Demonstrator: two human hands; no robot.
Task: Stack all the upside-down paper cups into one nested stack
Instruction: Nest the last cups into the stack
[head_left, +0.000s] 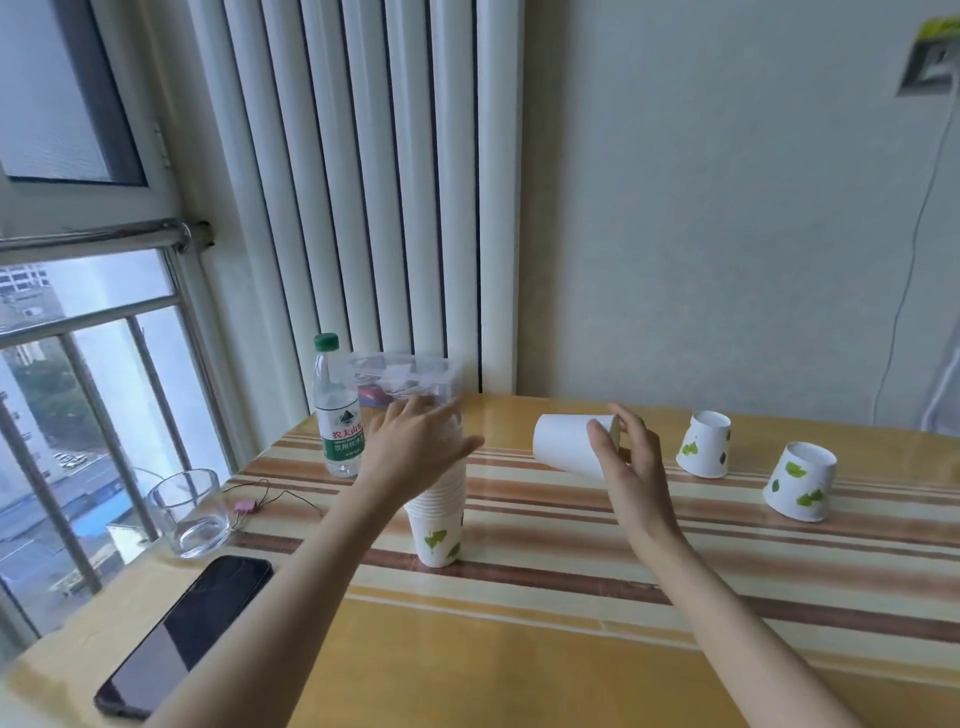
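Table (519, 649) of yellow wood with a striped runner holds my nested stack of white leaf-printed paper cups (439, 514), steadied under my left hand (415, 452), fingers spread. My right hand (631, 457) grips a sideways white paper cup (563, 441); it should be squared over the stack before lowering. Two upside-down cups (705, 444) wait far right.

Nested stack (438, 525) upright; one cup (569, 444) sideways, seemingly plain; two inverted cups (705, 444) (800, 482).
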